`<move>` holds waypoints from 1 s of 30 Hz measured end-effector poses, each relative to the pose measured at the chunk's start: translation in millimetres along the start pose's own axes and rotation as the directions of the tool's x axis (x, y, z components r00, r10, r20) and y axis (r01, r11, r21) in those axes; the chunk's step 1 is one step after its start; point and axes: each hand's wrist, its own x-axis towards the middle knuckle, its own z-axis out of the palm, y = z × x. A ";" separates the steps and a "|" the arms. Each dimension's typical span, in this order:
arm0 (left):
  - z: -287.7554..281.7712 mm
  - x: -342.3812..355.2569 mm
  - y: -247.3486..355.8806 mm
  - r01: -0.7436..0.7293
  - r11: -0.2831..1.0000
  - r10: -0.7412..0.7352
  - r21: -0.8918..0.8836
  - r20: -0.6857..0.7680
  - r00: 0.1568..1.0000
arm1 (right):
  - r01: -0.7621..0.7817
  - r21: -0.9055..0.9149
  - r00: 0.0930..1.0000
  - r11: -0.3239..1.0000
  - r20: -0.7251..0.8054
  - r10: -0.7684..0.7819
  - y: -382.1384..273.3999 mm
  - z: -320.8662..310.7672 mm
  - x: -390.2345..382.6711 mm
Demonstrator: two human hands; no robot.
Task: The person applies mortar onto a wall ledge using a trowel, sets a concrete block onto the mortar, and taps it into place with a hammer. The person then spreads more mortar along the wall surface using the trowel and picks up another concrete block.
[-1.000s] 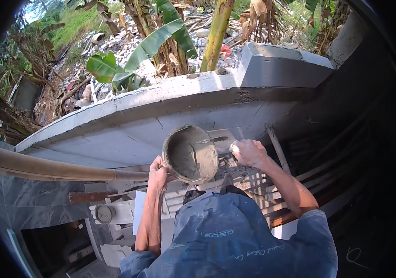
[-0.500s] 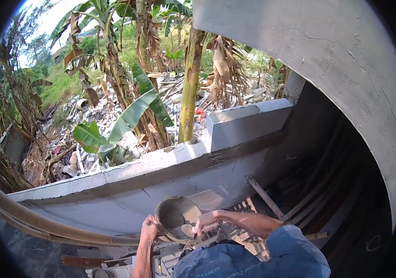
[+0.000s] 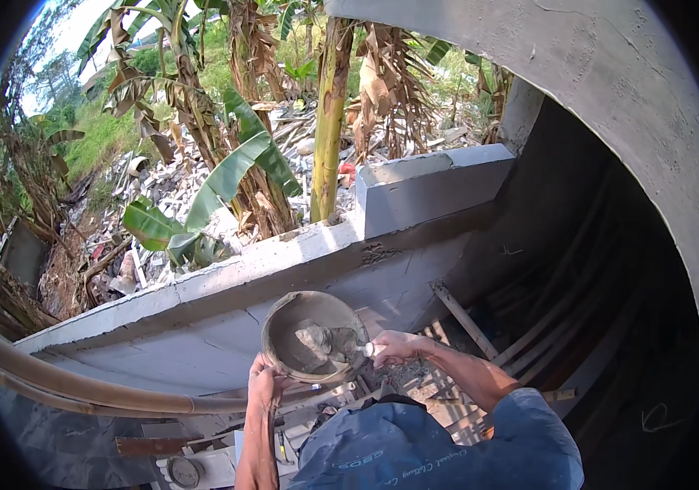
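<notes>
A round, mortar-smeared bucket [image 3: 270, 320] is tilted in front of me, its opening turned up toward my view. My left hand [image 3: 264, 381] grips its near-left rim. Inside, a lump of wet grey mortar [image 3: 310, 343] sits against the smoother coating of the bucket. My right hand [image 3: 394, 347] is closed around the pale handle of a trowel [image 3: 368, 349] at the bucket's right rim. The trowel's blade reaches into the bucket among the mortar, partly covered by it.
Beyond the bucket runs a low block wall [image 3: 227, 273] with a raised block [image 3: 435, 188] on top. Bamboo poles [image 3: 104, 390] curve along the left. A concrete overhang [image 3: 611, 98] looms at right; planks and a small round container [image 3: 183, 471] lie below.
The bucket has risen slightly in view and its opening shows more. My right hand has moved right and up with the trowel, and a mortar lump now shows by the blade.
</notes>
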 end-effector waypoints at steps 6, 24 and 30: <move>24.0 6.6 -9.3 0.036 0.998 -0.036 -0.048 0.004 0.999 | 0.092 0.039 0.986 0.995 -0.145 -0.085 -21.8 -30.4 -33.4; 0.1 11.1 -59.3 0.018 1.000 -0.022 -0.025 -0.171 0.985 | 0.544 -0.076 0.107 0.836 -0.981 -0.159 -61.6 -265.2 -149.0; -39.3 11.9 -73.9 -0.012 1.000 0.015 0.014 -0.274 0.962 | -0.120 -0.567 -0.430 0.815 -0.710 -0.558 -12.8 -361.4 -146.9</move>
